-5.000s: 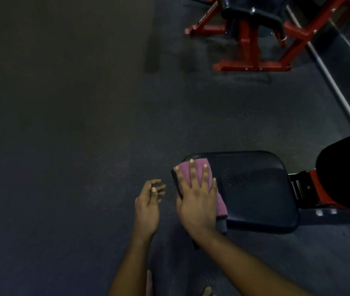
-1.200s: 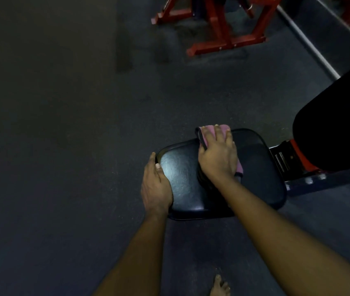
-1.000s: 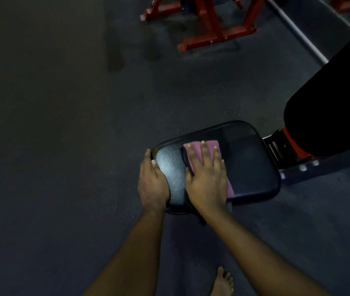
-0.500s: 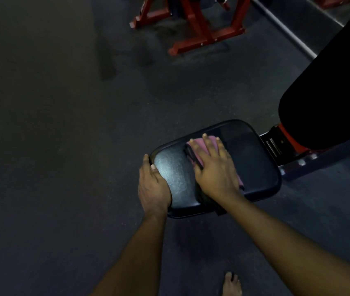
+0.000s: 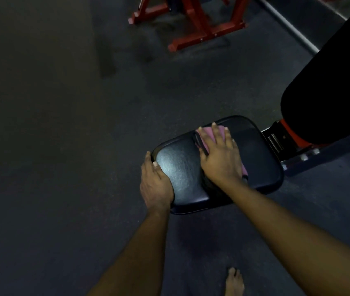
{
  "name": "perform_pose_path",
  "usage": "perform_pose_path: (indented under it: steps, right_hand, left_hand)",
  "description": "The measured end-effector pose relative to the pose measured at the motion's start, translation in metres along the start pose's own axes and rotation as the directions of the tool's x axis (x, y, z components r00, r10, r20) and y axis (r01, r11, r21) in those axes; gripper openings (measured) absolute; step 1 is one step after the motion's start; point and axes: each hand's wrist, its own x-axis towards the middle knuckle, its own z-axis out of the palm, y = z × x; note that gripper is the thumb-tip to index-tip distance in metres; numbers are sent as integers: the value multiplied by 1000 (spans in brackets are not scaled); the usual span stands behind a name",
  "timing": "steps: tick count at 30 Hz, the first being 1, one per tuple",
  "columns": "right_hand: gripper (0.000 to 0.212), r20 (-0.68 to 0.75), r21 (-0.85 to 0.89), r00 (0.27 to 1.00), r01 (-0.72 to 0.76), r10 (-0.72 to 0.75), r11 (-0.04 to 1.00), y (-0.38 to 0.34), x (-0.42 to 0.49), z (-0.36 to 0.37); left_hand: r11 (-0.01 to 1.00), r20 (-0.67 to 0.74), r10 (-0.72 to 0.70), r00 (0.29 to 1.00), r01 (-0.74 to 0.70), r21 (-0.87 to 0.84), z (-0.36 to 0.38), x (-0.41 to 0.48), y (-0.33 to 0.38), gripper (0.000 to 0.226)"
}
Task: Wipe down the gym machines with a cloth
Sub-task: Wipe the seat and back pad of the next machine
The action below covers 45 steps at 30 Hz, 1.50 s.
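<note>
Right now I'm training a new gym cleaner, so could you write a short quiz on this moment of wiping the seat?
1. True or false: the right hand presses the folded pink cloth flat onto the rounded black padded seat.
2. Where is the left hand? A) on the cloth B) gripping the seat's left edge C) hanging free
3. What colour is the steel machine frame standing beyond the seat?
Key: 1 true; 2 B; 3 red.
</note>
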Motion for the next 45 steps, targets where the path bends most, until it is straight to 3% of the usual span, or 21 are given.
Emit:
perform_pose_path:
  steps: [3, 10, 17, 23, 27, 31, 35, 38, 45]
  right_hand:
    - [66, -10, 8, 999, -39, 40, 999, 0, 10, -1]
    - [69, -103, 20, 994, -30, 32, 999, 6, -101, 11]
    - [67, -17, 24, 996, -83, 83, 996, 10, -15, -2]
    - [69, -167, 34, 970, -175, 178, 984, 9, -94, 10]
    - [70, -131, 0, 975, -182, 180, 983, 21, -75, 7]
    - [70, -61, 25, 959, -274, 275, 961, 28, -27, -5]
    - [68, -160, 27, 930, -332, 332, 943, 17, -71, 6]
    - [65, -149, 29, 926, -346, 347, 938, 19, -101, 16]
    - [69, -56, 47, 905, -419, 421, 907, 44, -31, -10]
  left_hand:
    - [1000, -2, 16, 1000, -16, 6, -1, -1, 1, 49]
    - [1000, -5, 26, 1000, -25, 13, -1, -2, 0, 49]
    - [999, -10, 37, 999, -37, 32, 1, -2, -1, 49]
    - [998, -5, 48, 999, -48, 42, 0, -2, -1, 49]
    - [998, -5, 49, 999, -48, 49, 0, -2, -1, 49]
    - [998, -14, 39, 999, -38, 55, 1, -2, -1, 49]
    - [998, -9, 39, 999, -38, 48, 0, -2, -1, 48]
    - [997, -19, 35, 999, -33, 73, 0, -3, 1, 48]
    - [995, -12, 30, 999, -29, 94, -1, -3, 2, 47]
